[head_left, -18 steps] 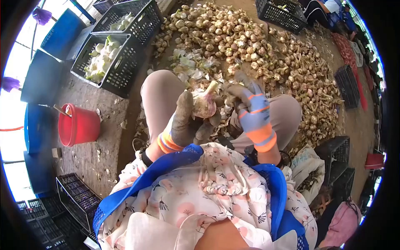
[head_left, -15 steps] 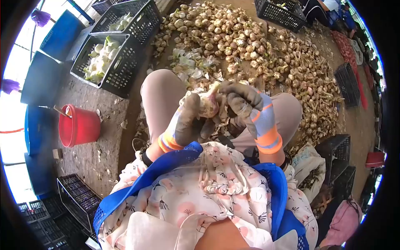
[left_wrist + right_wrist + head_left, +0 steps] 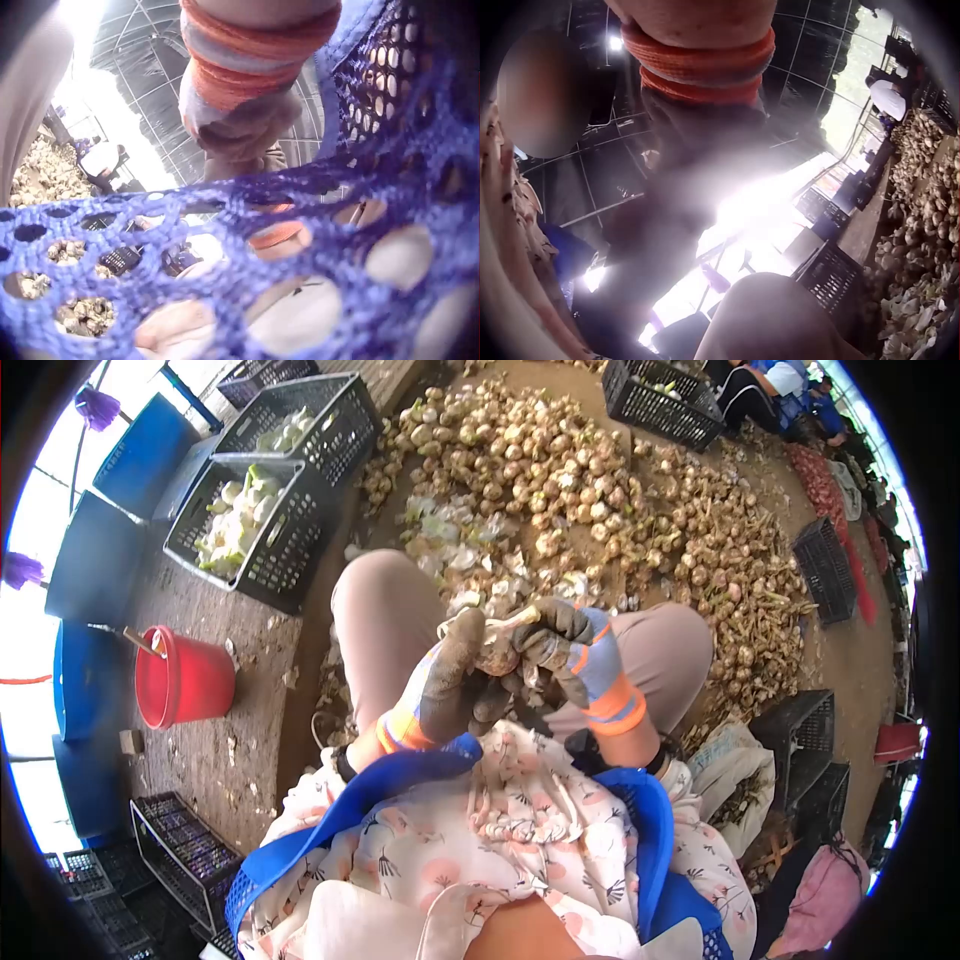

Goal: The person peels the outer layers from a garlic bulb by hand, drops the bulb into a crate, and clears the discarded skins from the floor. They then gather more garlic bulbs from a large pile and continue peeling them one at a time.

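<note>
My left hand (image 3: 447, 685) grips the round, papery garlic (image 3: 497, 658) between my knees (image 3: 385, 620), partly hiding it; my curled right fingers (image 3: 560, 622) pinch its thin stem (image 3: 522, 619). Holey blue mesh (image 3: 142, 292) obscures my left wrist's view.

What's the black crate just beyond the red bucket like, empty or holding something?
Holding something: white garlic bulbs are heaped inside the black crate, visible through its open top.

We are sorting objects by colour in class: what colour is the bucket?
Red; it shows best in the head view.
</note>
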### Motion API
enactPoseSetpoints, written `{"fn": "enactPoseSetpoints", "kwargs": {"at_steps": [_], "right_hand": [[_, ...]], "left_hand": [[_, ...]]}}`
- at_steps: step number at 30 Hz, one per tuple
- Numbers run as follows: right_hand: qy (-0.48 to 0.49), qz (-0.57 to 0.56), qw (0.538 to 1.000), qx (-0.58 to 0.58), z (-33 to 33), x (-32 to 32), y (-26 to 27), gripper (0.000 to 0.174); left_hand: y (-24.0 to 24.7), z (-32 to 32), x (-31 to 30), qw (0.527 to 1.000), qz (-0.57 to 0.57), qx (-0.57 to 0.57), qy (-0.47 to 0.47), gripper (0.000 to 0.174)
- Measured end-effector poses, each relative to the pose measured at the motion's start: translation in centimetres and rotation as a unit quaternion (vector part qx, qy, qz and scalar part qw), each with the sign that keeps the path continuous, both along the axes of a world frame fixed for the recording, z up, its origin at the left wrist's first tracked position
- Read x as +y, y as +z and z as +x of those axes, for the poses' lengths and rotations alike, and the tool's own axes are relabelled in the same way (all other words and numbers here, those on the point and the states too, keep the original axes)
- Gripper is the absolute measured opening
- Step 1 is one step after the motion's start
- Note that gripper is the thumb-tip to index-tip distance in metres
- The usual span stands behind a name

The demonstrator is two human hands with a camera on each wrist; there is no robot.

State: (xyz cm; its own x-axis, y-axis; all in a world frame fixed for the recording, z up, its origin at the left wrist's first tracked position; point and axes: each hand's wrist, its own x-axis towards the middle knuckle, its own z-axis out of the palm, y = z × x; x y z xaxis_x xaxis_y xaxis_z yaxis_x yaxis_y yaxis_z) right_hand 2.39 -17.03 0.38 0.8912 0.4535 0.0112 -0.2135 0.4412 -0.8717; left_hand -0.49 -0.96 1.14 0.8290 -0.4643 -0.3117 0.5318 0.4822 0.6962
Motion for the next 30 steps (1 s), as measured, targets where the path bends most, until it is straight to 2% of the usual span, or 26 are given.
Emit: {"fn": "enactPoseSetpoints", "kwargs": {"at_steps": [1, 3, 4, 5, 6, 7, 8, 9, 10, 11, 12, 13, 15, 17, 18, 19, 20, 21, 22, 23, 25, 26, 27, 28, 30], "right_hand": [[-0.018, -0.002, 1.0, 0.025, 0.1, -0.1, -0.4, 0.022], [-0.051, 0.005, 0.998, 0.033, -0.1, 0.1, -0.8, 0.019], [-0.081, -0.022, 0.996, 0.04, -0.2, 0.2, -0.9, 0.018], [-0.11, -0.047, 0.992, 0.049, -0.3, 0.4, -0.9, 0.016], [-0.078, -0.001, 0.997, 0.007, -0.3, 1.1, -0.7, 0.012], [-0.093, -0.094, 0.991, -0.02, -0.5, 1.0, -0.8, 0.011], [-0.104, -0.122, 0.982, -0.103, 0.0, 0.6, -1.9, 0.011], [-0.115, -0.149, 0.965, -0.183, 0.4, 0.3, -3.0, 0.012], [-0.117, -0.178, 0.962, -0.171, -0.2, 0.2, -0.5, 0.015], [-0.143, -0.3, 0.906, -0.264, -0.1, -0.2, -0.1, 0.016], [-0.176, -0.378, 0.835, -0.36, 0.1, -0.6, -1.2, 0.016], [-0.207, -0.447, 0.745, -0.449, 0.3, -0.7, -2.0, 0.016], [-0.206, -0.428, 0.751, -0.458, 0.1, -0.4, -0.8, 0.016], [-0.204, -0.408, 0.758, -0.466, -0.2, -0.2, -0.2, 0.016], [-0.144, -0.285, 0.899, -0.3, -0.9, -0.4, -0.4, 0.014], [-0.074, -0.143, 0.98, -0.117, -1.4, -0.4, -0.5, 0.013], [-0.075, 0.038, 0.996, -0.005, -1.1, 0.0, -0.7, 0.012], [-0.089, 0.059, 0.992, 0.067, -1.2, 0.0, -1.3, 0.014], [-0.08, 0.036, 0.995, 0.04, -1.1, -0.3, -1.8, 0.013], [-0.072, 0.014, 0.997, 0.012, -0.9, -0.4, -2.1, 0.012], [-0.101, -0.002, 0.995, 0.012, -1.0, 0.0, -1.9, 0.011], [-0.13, -0.017, 0.991, 0.012, -1.1, 0.1, -1.9, 0.011], [-0.129, -0.018, 0.991, 0.011, -1.2, 0.3, -1.8, 0.011], [-0.146, -0.029, 0.989, 0.015, -1.3, 0.5, -1.8, 0.01], [-0.162, -0.038, 0.986, 0.02, -1.6, 1.3, -1.7, 0.008]], "left_hand": [[0.1, 0.5, 0.0, 1.0, -0.02, 0.015, -0.005, 0.05], [-3.1, 0.8, 0.0, 0.994, 0.061, -0.066, 0.067, 0.044], [-2.8, 0.6, -1.7, 0.94, 0.074, -0.275, 0.186, 0.059], [-2.9, 0.1, -1.8, 0.952, 0.051, -0.245, 0.174, 0.071], [-3.4, 0.4, -1.7, 0.931, 0.092, -0.298, 0.19, 0.071], [-3.8, 0.7, -1.5, 0.906, 0.135, -0.346, 0.204, 0.072], [-4.0, 0.6, -1.0, 0.946, 0.101, -0.252, 0.177, 0.065], [-2.9, 1.2, -1.4, 0.958, 0.094, -0.195, 0.186, 0.044], [-2.0, 1.8, -0.3, 0.993, 0.019, -0.097, 0.061, 0.038], [-1.6, 2.1, 0.6, 0.996, -0.062, 0.002, -0.062, 0.038], [-2.3, 1.9, 0.4, 0.997, -0.059, 0.032, -0.038, 0.041], [-2.6, 2.4, 0.8, 0.992, -0.094, 0.043, -0.076, 0.039], [-1.7, 1.9, 1.1, 0.998, 0.022, -0.033, -0.04, 0.037], [0.6, 0.6, -1.1, 0.984, 0.113, -0.085, 0.106, 0.036], [0.1, 0.2, -0.8, 0.985, 0.09, -0.079, 0.125, 0.038], [-0.1, 0.6, 0.1, 0.985, 0.092, -0.076, 0.126, 0.038], [0.1, 1.6, 1.3, 0.994, 0.085, -0.059, 0.022, 0.045], [0.4, 2.2, 1.9, 0.993, 0.077, -0.041, -0.082, 0.052], [-1.5, 2.6, 1.8, 0.994, 0.038, -0.082, -0.06, 0.056], [-1.8, 2.6, 1.6, 0.999, 0.028, -0.025, -0.017, 0.059], [-2.0, 3.0, 2.8, 0.995, -0.022, 0.039, -0.084, 0.044], [-2.0, 2.8, 2.9, 0.995, -0.023, 0.039, -0.083, 0.044], [-2.1, 2.3, 3.0, 0.998, -0.041, 0.039, -0.033, 0.039], [-2.1, 1.8, 3.1, 0.997, -0.059, 0.038, 0.016, 0.041], [-1.4, 1.0, 2.4, 0.995, -0.086, 0.011, 0.05, 0.047]]}}
